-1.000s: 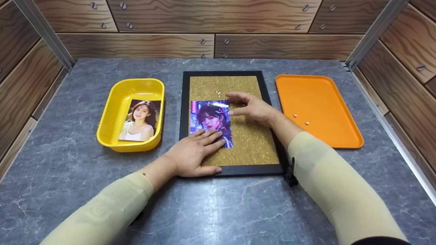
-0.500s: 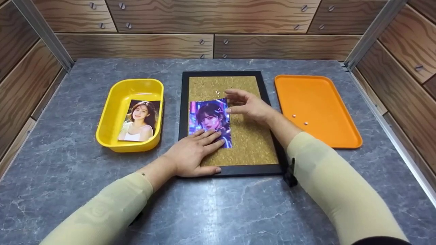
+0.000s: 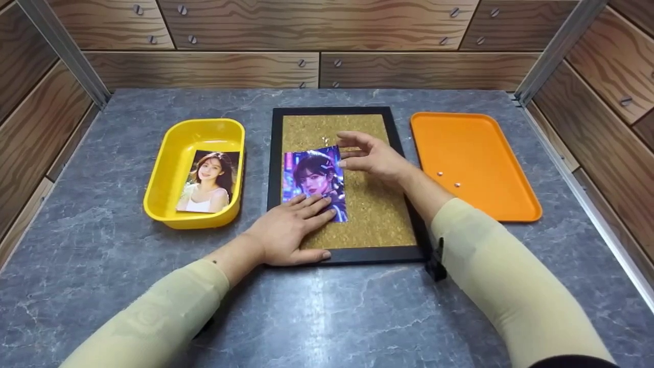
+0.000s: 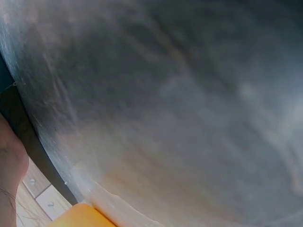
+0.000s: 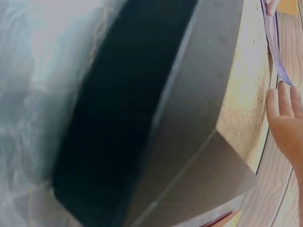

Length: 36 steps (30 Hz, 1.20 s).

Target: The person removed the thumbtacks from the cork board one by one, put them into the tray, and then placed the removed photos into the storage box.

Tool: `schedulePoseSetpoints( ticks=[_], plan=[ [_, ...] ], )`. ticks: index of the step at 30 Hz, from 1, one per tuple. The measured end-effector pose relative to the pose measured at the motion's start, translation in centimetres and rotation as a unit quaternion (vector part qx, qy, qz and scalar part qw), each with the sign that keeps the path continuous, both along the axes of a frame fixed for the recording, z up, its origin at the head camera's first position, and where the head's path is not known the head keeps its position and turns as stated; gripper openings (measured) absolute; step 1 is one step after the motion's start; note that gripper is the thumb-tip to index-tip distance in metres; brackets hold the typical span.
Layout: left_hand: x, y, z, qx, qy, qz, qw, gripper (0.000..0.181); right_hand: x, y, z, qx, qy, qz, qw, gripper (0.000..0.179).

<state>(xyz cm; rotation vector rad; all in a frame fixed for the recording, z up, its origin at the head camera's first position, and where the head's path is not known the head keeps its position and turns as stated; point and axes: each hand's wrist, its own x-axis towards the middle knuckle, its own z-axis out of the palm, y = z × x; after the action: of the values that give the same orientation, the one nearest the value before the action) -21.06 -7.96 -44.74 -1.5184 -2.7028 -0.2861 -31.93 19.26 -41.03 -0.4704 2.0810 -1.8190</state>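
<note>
A glossy purple-blue portrait photo (image 3: 311, 171) lies on a black-framed cork board (image 3: 380, 214). My left hand (image 3: 294, 227) rests flat on its lower part, fingers spread and thumb on the frame's near edge. At the upper right, my right hand (image 3: 370, 156) pinches the photo's edge between thumb and fingers; some fingertips are hidden. In the right wrist view, the photo (image 5: 274, 42) curves up off the cork towards the fingers of the right hand (image 5: 286, 118). Tiny shiny pins (image 3: 325, 139) show on the cork just beyond the photo.
Left of the board stands a yellow tub (image 3: 166, 168) holding another portrait photo (image 3: 207, 181). An orange tray (image 3: 475, 143) lies on the right, with two small shiny pieces (image 3: 457, 184) on it. Wood-patterned walls (image 3: 245, 25) border the grey marbled tabletop (image 3: 327, 306).
The photo's upper right corner has risen and shifted slightly left with my right hand. My left hand has stayed in place on the photo.
</note>
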Motion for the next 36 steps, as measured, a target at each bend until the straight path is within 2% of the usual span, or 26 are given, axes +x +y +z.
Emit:
schedulePoseSetpoints(
  ticks=[7, 13, 25, 36],
  plan=[
    [0.0, 0.1, -0.1, 0.003, 0.003, -0.003, 1.0, 0.088, 0.4, -0.2, -0.1, -0.04, -0.03, -0.018, 0.9986, 0.078],
    [0.1, 0.0, -0.1, 0.002, 0.002, -0.001, 1.0, 0.088, 0.8, -0.3, -0.1, -0.052, -0.055, -0.023, 0.9968, 0.078],
    [0.0, 0.2, 0.1, -0.003, 0.001, -0.002, 1.0, 0.088, 1.6, -0.2, -0.2, -0.043, -0.063, 0.001, 0.9971, 0.071],
    [-0.1, 0.1, 0.0, -0.004, -0.001, 0.001, 1.0, 0.089, 2.2, -0.2, -0.2, -0.04, -0.102, 0.001, 0.994, 0.062]
  ],
)
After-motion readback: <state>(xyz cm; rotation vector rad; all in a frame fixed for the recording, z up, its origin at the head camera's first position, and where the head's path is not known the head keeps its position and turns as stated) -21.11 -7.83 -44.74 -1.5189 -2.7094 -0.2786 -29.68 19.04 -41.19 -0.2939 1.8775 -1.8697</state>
